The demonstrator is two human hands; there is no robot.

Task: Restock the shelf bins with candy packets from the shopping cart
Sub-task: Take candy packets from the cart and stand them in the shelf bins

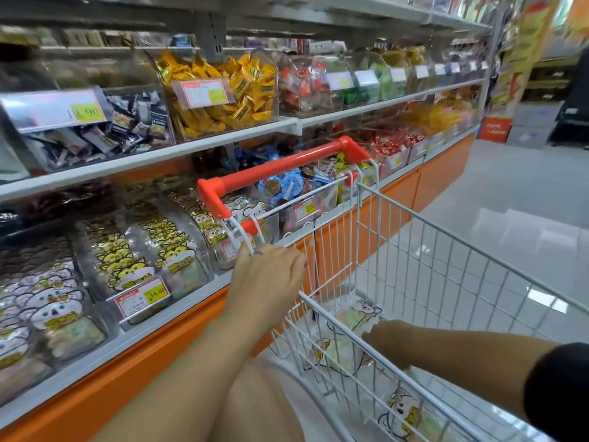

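The white wire shopping cart (446,260) stands beside the shelf, its red handle (280,167) toward the bins. Candy packets (341,349) printed with cartoon animals lie on its floor, one more (404,413) nearer to me. My left hand (267,275) grips the cart's rim just below the handle, fingers curled over the wire. My right hand (385,336) reaches down inside the cart onto the packets; its fingers are hidden behind the wire rim. Clear shelf bins hold matching yellow-cat packets (137,260) and koala packets (47,307).
Upper shelf bins hold yellow candies (223,94), dark packets (127,126) and red ones (299,84). Lollipops (287,186) and red sweets (392,141) fill lower bins behind the handle. An orange base (350,244) runs below the shelf. Glossy tiled aisle floor (510,193) lies to the right.
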